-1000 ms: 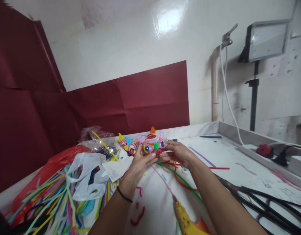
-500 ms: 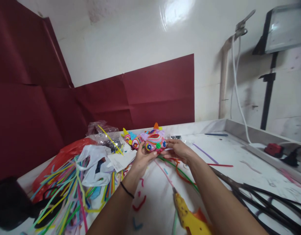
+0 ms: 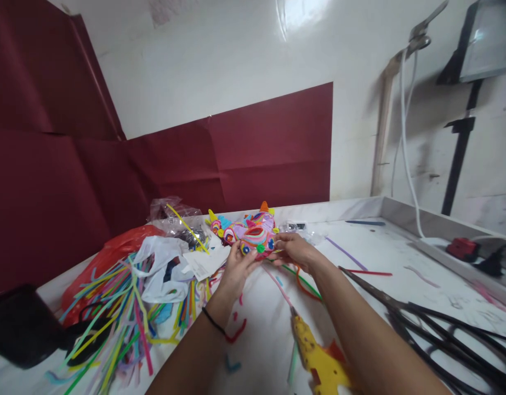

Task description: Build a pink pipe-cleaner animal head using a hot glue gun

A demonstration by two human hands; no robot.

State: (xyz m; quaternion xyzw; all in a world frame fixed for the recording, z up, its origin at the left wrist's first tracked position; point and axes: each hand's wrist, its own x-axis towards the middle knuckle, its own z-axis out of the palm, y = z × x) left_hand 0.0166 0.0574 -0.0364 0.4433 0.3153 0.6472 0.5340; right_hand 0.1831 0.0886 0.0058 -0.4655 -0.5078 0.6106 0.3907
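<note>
A colourful craft figure [image 3: 257, 235], covered in bent pipe cleaners with blue eye-like spots and a green knot, is held above the table's far middle. My left hand [image 3: 237, 269] grips its lower left side, thumb against the front. On its right edge are the curled fingers of my right hand [image 3: 296, 251]. Just behind and left of it shows a similar colourful piece [image 3: 228, 235]; I cannot tell whether the two are joined. Nearer me, between my forearms, lies a yellow glue gun [image 3: 318, 351] with its nozzle pointing away.
Loose pipe cleaners [image 3: 125, 312] spread at the left beside a white plastic bag [image 3: 160, 269] and a red bag [image 3: 125, 247]. Large black-handled scissors [image 3: 386, 300] lie right of my right forearm. A power strip [image 3: 462, 249] runs along the right edge.
The figure has tilted, showing more of its purple upper part, and both hands have shifted slightly left with it. The whole view has also moved a little.
</note>
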